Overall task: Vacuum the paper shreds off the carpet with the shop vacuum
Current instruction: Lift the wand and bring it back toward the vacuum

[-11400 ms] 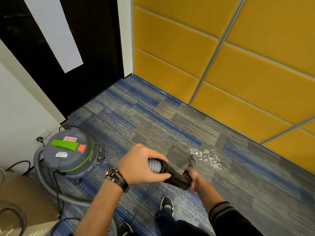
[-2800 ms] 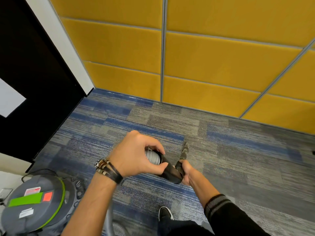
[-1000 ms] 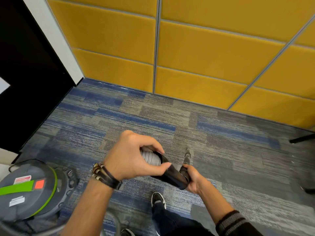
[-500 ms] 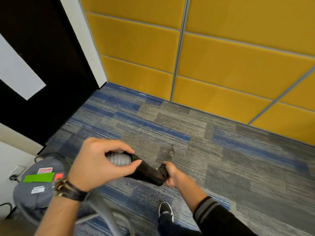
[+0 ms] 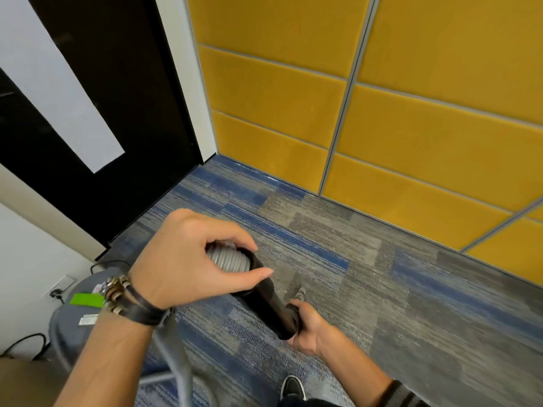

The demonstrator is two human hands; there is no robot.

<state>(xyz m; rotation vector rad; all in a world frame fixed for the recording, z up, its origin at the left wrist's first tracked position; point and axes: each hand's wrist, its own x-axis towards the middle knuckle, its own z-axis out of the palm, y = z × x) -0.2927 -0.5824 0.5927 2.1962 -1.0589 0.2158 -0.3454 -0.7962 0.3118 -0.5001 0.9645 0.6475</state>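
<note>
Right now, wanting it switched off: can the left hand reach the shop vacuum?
Probably yes: the shop vacuum stands close by the left hand, nothing between, though that hand grips the hose.

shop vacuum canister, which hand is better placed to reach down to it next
Left, probably. The canister sits at the person's left, below the left forearm, and the left hand grips the hose cuff nearby. The right hand holds the black wand farther from it.
</note>
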